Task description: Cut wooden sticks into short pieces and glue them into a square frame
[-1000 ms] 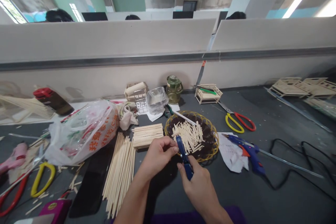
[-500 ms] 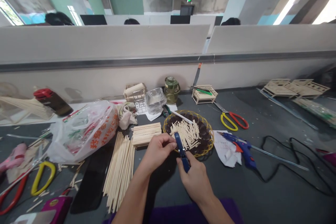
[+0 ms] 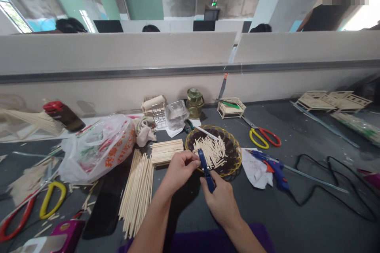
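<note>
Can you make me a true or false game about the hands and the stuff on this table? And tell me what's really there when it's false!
1. The right hand holds a blue tool. True.
2. Short sticks lie in the basket. True.
3. The blue glue gun is left of the basket. False: it lies to the right, partly over white paper.
4. The left hand lies flat on the table. False: the left hand is raised, with its fingers pinched close to the blue tool.
5. The scissors behind the glue gun have one yellow handle and one red. True.
6. Every stick is in the basket. False: long sticks lie on the table.
</note>
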A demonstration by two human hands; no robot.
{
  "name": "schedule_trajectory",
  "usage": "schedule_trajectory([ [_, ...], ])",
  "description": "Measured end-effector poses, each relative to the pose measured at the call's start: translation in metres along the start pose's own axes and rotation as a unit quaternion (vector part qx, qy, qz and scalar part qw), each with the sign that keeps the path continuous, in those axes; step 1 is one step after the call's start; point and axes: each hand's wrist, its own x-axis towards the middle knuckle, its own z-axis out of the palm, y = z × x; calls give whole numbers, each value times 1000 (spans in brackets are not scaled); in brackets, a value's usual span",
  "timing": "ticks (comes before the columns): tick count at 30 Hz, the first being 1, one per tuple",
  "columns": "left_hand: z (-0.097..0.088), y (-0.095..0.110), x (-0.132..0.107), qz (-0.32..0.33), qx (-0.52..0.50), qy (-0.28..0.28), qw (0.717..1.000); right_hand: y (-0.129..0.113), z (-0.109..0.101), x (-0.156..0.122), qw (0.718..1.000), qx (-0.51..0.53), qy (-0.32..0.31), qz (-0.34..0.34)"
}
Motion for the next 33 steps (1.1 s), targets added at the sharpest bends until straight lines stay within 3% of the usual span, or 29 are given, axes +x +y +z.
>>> schedule_trajectory([
  [7, 0, 1, 0, 0, 12, 2, 1000, -1, -1, 1, 1000, -3, 3, -8],
  [13, -1, 0, 0, 20, 56, 8, 998, -6, -2, -2, 998, -21, -27, 57],
  [18, 0, -2, 1, 32, 82, 13, 996, -13, -14, -10, 984, 106, -117, 77],
  [21, 2, -2, 1, 38, 82, 0, 996, -12, -18, -18, 977, 140, -137, 82],
  [26, 5, 6, -3, 94, 68, -25, 993, -7, -14, -30, 989, 97, -91, 62],
  [33, 7, 17, -8, 149, 91, -9, 985, 0, -5, -30, 997, 63, -26, 27],
])
